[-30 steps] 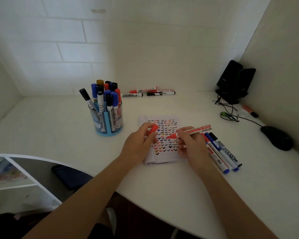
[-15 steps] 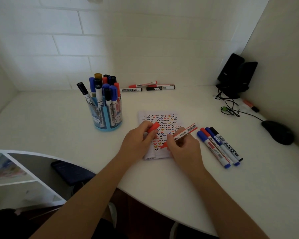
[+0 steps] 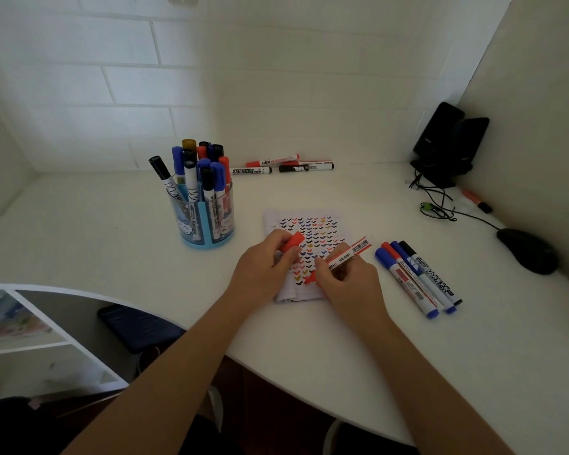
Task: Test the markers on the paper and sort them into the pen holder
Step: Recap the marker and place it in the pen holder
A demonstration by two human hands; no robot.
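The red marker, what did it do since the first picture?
The red marker in the right hand tipped from nearly flat, held above the paper, to slanted with its tip down on the lowest check marks. The left hand kept holding the red cap. The pen holder and loose markers stayed put.
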